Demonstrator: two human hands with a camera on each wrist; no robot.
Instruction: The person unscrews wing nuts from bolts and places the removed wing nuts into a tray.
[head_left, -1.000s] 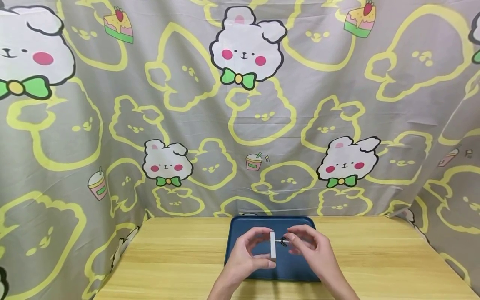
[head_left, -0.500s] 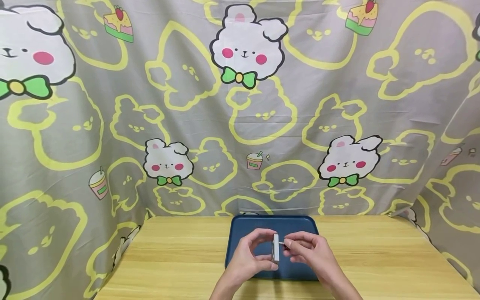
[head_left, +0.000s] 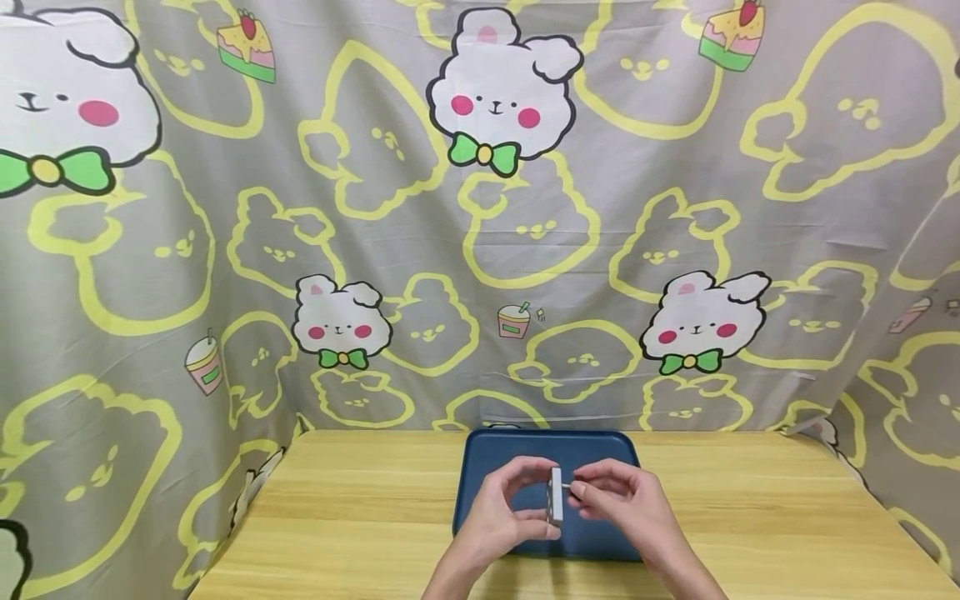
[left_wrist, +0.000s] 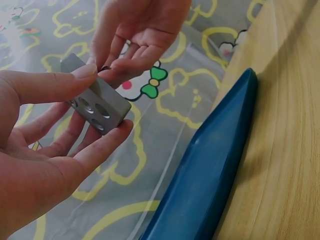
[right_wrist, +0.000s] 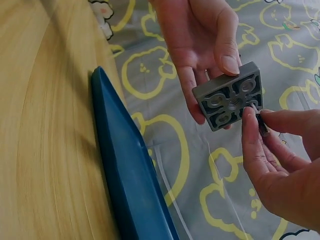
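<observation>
A grey square block (head_left: 555, 496) stands on edge between my two hands, above the tray. My left hand (head_left: 501, 512) grips it by opposite edges, thumb on one and fingertips on the other. In the left wrist view the block's near face (left_wrist: 106, 100) shows several round holes. Its other face, in the right wrist view, carries ring-shaped ribs and recesses. My right hand (head_left: 618, 498) pinches a threaded bolt (right_wrist: 255, 109) with a dark end between thumb and fingertips. The bolt's tip meets the ribbed face close to its middle; the fingers partly hide the dark end.
Beneath the hands lies a dark blue tray (head_left: 592, 450) with a raised rim, on a light wooden table (head_left: 360, 500). A grey curtain (head_left: 420, 250) with cartoon prints hangs behind the table and along both sides.
My right hand has come closer to the block, and the bolt's visible length between fingers and block has shortened. The block has shifted slightly right in the head view. Both hands keep their hold.
</observation>
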